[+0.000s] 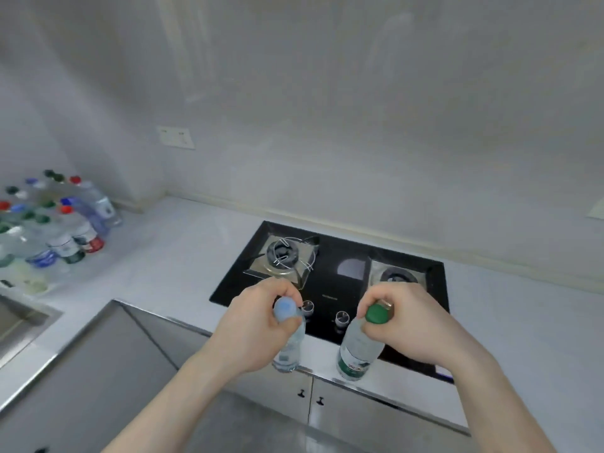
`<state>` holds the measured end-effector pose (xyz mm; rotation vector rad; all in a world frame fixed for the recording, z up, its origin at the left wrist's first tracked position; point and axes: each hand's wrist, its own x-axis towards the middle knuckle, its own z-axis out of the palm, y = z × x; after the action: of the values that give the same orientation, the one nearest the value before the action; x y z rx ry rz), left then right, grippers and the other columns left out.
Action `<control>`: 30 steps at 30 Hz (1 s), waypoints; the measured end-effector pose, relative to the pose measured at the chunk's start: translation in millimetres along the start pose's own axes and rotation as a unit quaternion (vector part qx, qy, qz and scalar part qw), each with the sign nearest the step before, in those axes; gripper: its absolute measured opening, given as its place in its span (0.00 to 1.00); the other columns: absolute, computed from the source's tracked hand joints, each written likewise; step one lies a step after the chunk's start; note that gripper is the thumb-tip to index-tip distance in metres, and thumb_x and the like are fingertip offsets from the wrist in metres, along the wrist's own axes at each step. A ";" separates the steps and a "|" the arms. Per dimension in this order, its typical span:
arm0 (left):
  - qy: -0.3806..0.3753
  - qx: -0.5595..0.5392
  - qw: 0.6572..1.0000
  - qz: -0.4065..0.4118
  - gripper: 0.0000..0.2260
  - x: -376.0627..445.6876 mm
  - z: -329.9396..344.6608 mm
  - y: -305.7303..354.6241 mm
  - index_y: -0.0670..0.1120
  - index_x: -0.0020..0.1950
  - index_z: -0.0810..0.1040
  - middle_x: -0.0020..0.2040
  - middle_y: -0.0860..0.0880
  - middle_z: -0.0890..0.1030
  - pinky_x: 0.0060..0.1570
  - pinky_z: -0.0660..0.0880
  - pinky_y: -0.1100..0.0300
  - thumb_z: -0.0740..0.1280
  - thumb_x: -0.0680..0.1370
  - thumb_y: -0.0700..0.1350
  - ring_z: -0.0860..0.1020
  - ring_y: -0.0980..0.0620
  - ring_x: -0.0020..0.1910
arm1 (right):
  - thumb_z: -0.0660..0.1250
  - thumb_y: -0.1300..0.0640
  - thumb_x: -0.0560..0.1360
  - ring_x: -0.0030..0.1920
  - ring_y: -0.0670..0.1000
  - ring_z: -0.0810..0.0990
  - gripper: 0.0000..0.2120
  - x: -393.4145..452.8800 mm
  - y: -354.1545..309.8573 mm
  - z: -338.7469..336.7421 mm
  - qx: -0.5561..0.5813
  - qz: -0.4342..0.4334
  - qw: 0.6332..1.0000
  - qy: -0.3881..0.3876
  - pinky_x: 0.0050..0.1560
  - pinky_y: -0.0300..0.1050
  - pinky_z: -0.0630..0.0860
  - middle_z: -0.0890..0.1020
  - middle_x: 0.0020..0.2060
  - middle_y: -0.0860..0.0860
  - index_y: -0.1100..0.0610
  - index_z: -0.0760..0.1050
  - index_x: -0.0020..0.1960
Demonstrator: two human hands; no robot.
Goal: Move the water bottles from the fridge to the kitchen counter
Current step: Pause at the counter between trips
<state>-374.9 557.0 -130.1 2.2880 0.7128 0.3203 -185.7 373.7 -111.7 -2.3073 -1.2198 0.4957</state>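
My left hand (251,325) grips the neck of a clear water bottle with a pale blue cap (291,348). A larger clear bottle with a green cap and green label (356,351) hangs from my right hand (411,325), which holds it at the neck. Both bottles are upright over the front edge of the white kitchen counter (183,256), in front of the stove. I cannot tell whether their bases touch the counter. Several water bottles (65,230) with red, blue and green caps stand grouped on the counter at the far left.
A black two-burner gas stove (330,276) is set into the counter right behind the bottles, its knobs near my hands. A steel sink (19,325) lies at the left edge. Grey cabinet doors (327,400) are below. A wall socket (176,137) sits on the backsplash.
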 end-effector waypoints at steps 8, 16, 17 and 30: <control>0.119 0.006 0.985 -0.126 0.08 -36.3 -80.0 -84.5 0.59 0.46 0.77 0.36 0.70 0.77 0.31 0.65 0.69 0.73 0.75 0.46 0.75 0.63 0.31 | 0.73 0.53 0.71 0.35 0.40 0.78 0.07 88.7 -103.6 55.4 0.000 -0.121 0.991 -0.060 0.32 0.34 0.71 0.79 0.39 0.31 0.40 0.81 0.43; 0.176 0.041 0.963 -0.198 0.08 -42.8 -136.9 -152.5 0.62 0.46 0.76 0.43 0.62 0.79 0.37 0.68 0.66 0.74 0.75 0.50 0.77 0.61 0.39 | 0.73 0.52 0.71 0.36 0.39 0.75 0.05 170.8 -182.2 110.0 0.014 -0.203 0.972 -0.122 0.33 0.34 0.67 0.77 0.36 0.28 0.42 0.81 0.43; 0.189 0.043 0.959 -0.206 0.09 -36.5 -151.0 -174.6 0.62 0.46 0.76 0.44 0.62 0.79 0.37 0.68 0.66 0.74 0.75 0.50 0.77 0.63 0.39 | 0.74 0.52 0.71 0.36 0.40 0.75 0.04 198.9 -198.8 125.9 0.028 -0.219 0.965 -0.140 0.34 0.34 0.68 0.78 0.37 0.29 0.42 0.81 0.43; 0.170 0.112 0.942 -0.267 0.09 64.3 -253.6 -289.6 0.61 0.49 0.74 0.47 0.63 0.78 0.42 0.71 0.64 0.73 0.77 0.51 0.76 0.60 0.41 | 0.74 0.53 0.71 0.36 0.40 0.78 0.07 370.7 -290.4 191.6 0.055 -0.251 0.948 -0.187 0.36 0.33 0.72 0.81 0.42 0.32 0.41 0.80 0.43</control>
<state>-543.3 908.6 -147.6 2.1519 1.5764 0.3914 -279.2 872.7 -138.0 -1.7553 -1.8359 0.8052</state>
